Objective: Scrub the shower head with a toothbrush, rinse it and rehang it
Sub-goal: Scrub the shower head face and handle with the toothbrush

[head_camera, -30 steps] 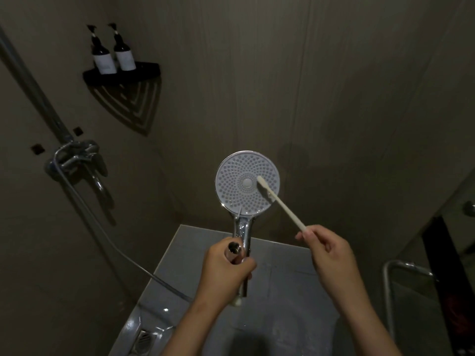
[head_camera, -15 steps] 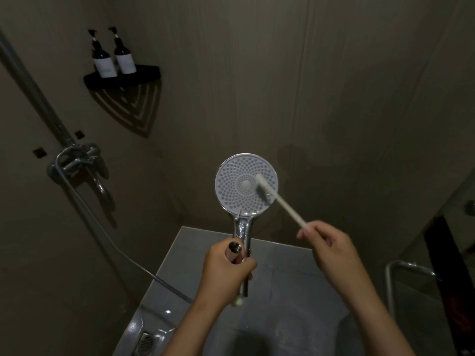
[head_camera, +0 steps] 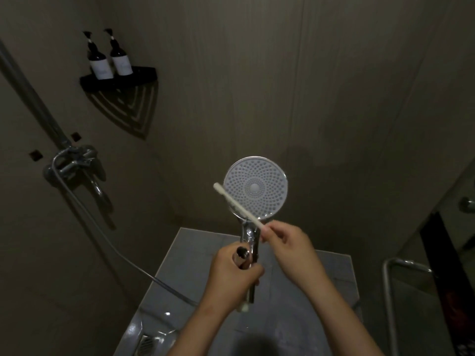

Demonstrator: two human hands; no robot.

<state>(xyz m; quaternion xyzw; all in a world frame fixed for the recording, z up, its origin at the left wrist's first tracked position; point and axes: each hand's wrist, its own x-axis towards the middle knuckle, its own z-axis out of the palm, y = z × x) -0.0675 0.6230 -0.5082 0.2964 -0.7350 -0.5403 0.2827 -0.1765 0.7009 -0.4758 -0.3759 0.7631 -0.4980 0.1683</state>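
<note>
Two hands work: our left hand (head_camera: 231, 273) clamps the shower head (head_camera: 257, 187) by its handle, face above the fingers; our right hand (head_camera: 288, 242) pinches the toothbrush (head_camera: 239, 204), whose tip has swept from centre to left rim, so scrubbing continues.

Toothbrush (head_camera: 239, 206) now, seemingly, at left rim of shower head (head_camera: 261, 176)

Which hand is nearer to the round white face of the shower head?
Right. The right hand pinches the toothbrush just below the face; the left hand grips the handle farther down.
</note>
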